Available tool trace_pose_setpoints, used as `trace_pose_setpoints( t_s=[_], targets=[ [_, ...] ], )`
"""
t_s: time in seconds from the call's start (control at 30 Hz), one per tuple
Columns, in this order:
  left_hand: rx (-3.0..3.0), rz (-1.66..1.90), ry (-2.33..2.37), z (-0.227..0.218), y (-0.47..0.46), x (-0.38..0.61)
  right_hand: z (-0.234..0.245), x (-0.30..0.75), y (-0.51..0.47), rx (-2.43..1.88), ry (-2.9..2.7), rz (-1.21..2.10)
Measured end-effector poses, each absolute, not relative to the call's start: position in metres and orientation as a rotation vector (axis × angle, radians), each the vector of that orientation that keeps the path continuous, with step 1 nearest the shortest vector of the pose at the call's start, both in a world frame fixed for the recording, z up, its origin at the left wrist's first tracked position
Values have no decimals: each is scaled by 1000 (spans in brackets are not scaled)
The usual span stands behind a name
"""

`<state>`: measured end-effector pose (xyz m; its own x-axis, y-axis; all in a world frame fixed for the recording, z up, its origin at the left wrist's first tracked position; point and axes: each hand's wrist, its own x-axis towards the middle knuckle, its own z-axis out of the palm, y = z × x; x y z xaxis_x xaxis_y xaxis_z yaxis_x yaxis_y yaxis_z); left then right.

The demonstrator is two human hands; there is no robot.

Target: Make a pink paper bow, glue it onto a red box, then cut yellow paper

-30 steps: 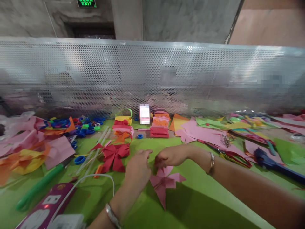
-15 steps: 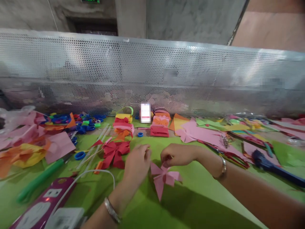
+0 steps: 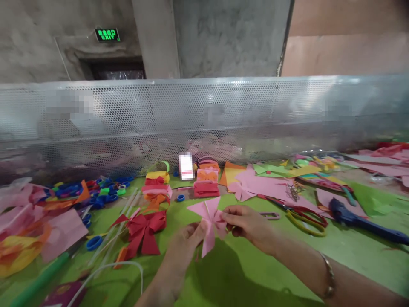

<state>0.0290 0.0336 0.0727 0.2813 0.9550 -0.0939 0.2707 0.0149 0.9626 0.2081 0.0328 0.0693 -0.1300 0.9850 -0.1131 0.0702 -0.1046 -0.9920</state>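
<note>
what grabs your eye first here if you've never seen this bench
Dead centre, a pink paper bow is pinched between the left hand and the right hand over the bright green table. Just left of it lies a red bow, and to the right sit scissors and a blue glue gun. A perforated metal screen runs along the far edge behind a row of coloured paper pieces.
</note>
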Motion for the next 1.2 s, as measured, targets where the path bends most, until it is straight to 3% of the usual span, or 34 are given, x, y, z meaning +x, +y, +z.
trace_pose_setpoints(
  t_s=[0.2,0.6,1.2],
  targets=[
    [1378,812,1174,68,34,29,65,203,30,-1222,-1227,1479],
    [1227,800,982,67,32,35,63,192,24,-1325,-1251,1341],
    [1245,846,1232,58,34,36,54,182,20,-1335,-1255,1260]
  ],
)
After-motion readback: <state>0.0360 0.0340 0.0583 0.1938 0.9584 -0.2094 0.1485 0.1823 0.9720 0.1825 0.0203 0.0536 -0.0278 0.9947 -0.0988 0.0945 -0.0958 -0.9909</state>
